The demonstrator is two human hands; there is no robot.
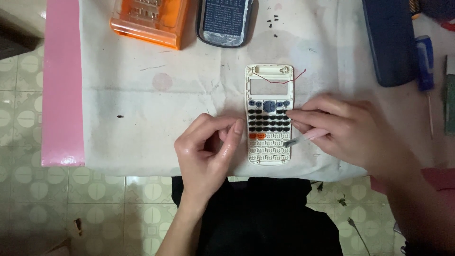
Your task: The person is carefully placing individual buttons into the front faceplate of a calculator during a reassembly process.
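Note:
A white calculator front shell (268, 76) lies face down on a white cloth, showing the backs of dark, orange and white keys and an empty screen window. A thin red wire (284, 79) loops across its top. My left hand (208, 151) rests at the shell's left edge, fingertips touching it, holding nothing. My right hand (350, 130) grips a pink-handled tool (305, 137) whose metal tip touches the lower white keys.
An orange plastic case (151, 19) and a dark calculator back part (225, 21) lie at the top. Small black screws (274, 21) sit nearby. A dark blue cover (391, 40) and blue screwdriver (425, 61) lie at right. The pink table edge (61, 85) runs down the left.

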